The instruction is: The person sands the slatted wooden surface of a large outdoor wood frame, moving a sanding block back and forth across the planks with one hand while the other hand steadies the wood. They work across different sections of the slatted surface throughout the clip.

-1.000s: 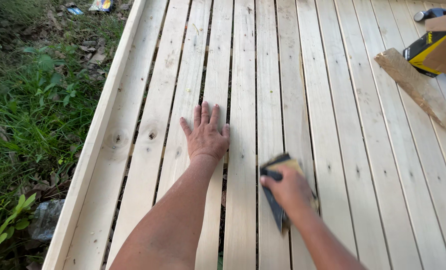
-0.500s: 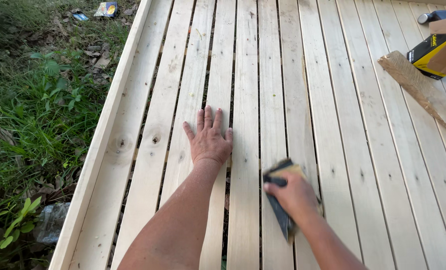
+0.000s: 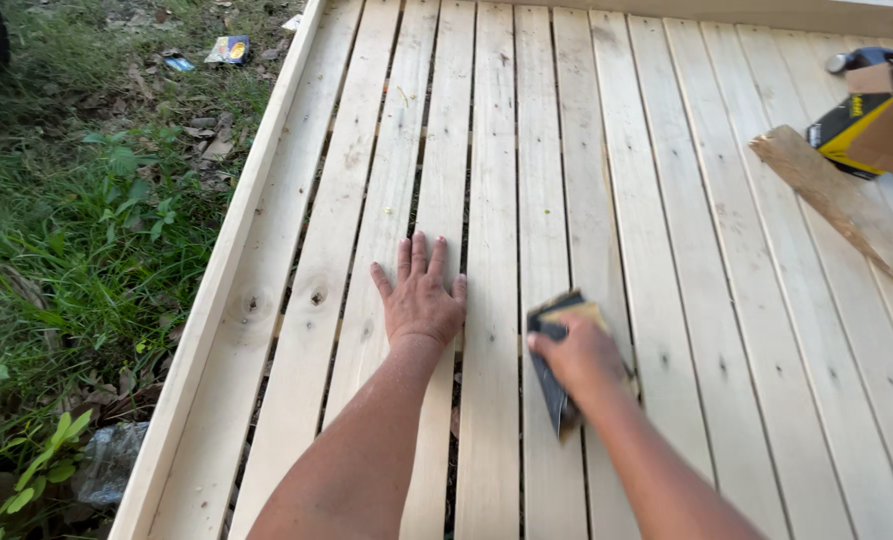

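Gripping a dark sanding block (image 3: 558, 352) pressed onto the slatted wooden deck (image 3: 666, 200), the right hand (image 3: 581, 358) works; just left of the block, the left hand (image 3: 421, 300) lies flat, fingers spread, holding nothing.

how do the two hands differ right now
The left hand lies flat and open on a slat, fingers spread, holding nothing; the right hand is curled over a dark sanding block. The left hand sits further up the deck, while the right hand is nearer the camera. Both are bare and press down on the pale wooden slats.
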A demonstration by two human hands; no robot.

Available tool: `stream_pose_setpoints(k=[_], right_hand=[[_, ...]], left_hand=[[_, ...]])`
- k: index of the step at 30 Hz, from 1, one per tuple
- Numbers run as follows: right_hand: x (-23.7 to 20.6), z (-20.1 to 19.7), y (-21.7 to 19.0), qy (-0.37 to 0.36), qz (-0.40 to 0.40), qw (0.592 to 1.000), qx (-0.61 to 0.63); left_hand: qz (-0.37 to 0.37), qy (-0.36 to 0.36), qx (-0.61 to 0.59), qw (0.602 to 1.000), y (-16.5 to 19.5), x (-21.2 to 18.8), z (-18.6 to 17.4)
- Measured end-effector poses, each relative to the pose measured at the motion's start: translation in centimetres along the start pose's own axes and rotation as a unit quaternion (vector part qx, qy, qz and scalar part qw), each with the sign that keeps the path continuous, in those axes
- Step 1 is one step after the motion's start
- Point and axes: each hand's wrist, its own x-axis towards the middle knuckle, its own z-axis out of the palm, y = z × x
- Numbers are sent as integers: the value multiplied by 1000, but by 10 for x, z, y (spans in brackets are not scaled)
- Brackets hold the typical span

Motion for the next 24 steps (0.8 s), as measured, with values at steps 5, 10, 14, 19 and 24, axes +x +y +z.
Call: stream_pose_setpoints(k=[5,10,14,19,24], right_hand=[[-119,5,45,-79,95,991,-52],[-144,5,54,-117,136,982,-65],[-81,2,29,-23,45,998,-33],[-54,-2,20,-72,126,989,12],[-142,-2,66,-68,66,995,-35]], left_hand=[[15,11,13,1000,-1,-1,7],[39,23,32,998,-6,-25,13],[29,-1,31,999,-9,-50,16],[23,-7,6,1000,-8,-55,17],[30,16,0,999,-9,-56,20]])
